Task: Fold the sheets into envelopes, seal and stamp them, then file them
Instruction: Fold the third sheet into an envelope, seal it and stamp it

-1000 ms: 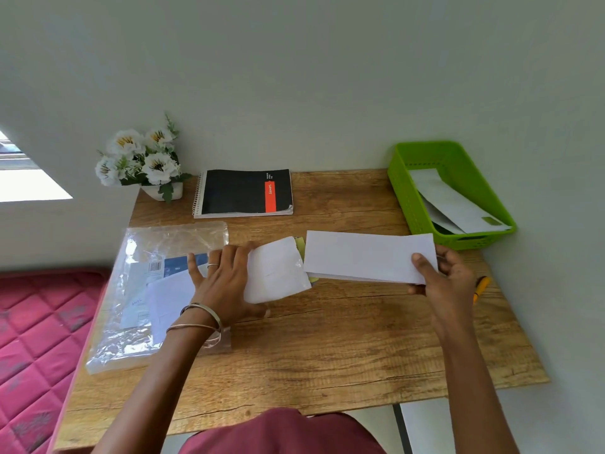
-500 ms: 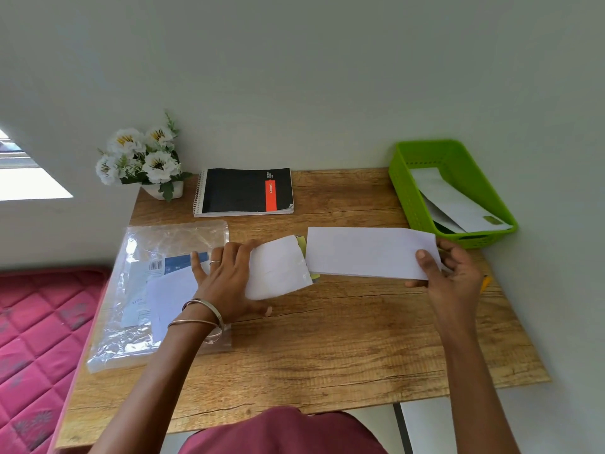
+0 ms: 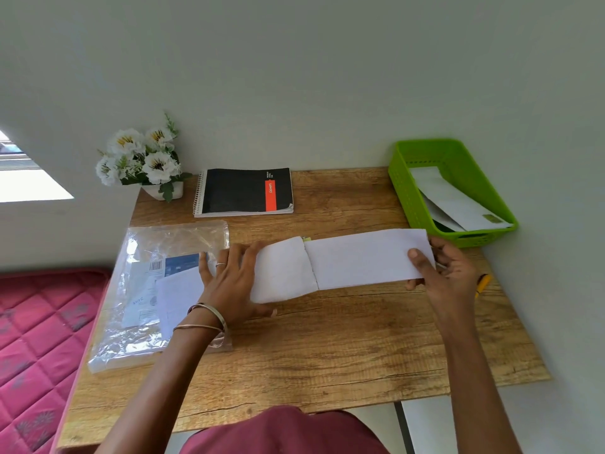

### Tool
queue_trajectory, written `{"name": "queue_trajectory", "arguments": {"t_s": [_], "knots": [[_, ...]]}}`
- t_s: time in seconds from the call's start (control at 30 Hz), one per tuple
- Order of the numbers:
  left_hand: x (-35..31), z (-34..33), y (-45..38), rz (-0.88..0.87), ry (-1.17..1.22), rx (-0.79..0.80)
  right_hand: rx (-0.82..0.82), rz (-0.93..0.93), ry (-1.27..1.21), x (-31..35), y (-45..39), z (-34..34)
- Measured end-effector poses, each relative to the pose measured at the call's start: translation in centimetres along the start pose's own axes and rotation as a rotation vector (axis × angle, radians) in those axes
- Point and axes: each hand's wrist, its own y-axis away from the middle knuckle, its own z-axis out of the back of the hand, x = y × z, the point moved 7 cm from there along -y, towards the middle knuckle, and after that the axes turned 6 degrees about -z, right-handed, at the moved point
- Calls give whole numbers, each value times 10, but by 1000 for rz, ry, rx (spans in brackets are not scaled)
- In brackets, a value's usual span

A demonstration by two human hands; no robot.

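A long white envelope (image 3: pixel 363 258) lies across the middle of the wooden desk (image 3: pixel 327 348). My right hand (image 3: pixel 442 270) pinches its right end, thumb on top. A folded white sheet (image 3: pixel 283 271) touches the envelope's left end, and whether its tip is inside is unclear. My left hand (image 3: pixel 232 280) holds the sheet's left end with the fingers spread over it. A sliver of yellow-green paper (image 3: pixel 306 239) peeks out behind the joint.
A green basket (image 3: pixel 406 188) with filed envelopes stands at the back right. A plastic bag of paper (image 3: pixel 154 290) lies at the left, a black notebook (image 3: pixel 244 191) and a flower pot (image 3: pixel 144 162) at the back. A yellow pen (image 3: pixel 482 284) lies by the right edge.
The folded sheet and the envelope have come together; the gap between them is closed. My right hand shifted slightly right with the envelope.
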Motion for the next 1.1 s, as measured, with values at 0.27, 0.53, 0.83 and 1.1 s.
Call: {"name": "queue_trajectory", "arguments": {"t_s": [0.27,0.53,0.83,1.1], "knots": [[-17,0,-4,-46,46,-5,-71,-100,-91,-5,16,-37],[-22,-2,-4,-41,65,24,85,-105,2,-20,39,-89],[-27,-5,-6,-53,44,49,260,-5,334,-26,46,-116],[-32,-8,-4,-77,27,52,448,-202,339,-40,48,-129]]}}
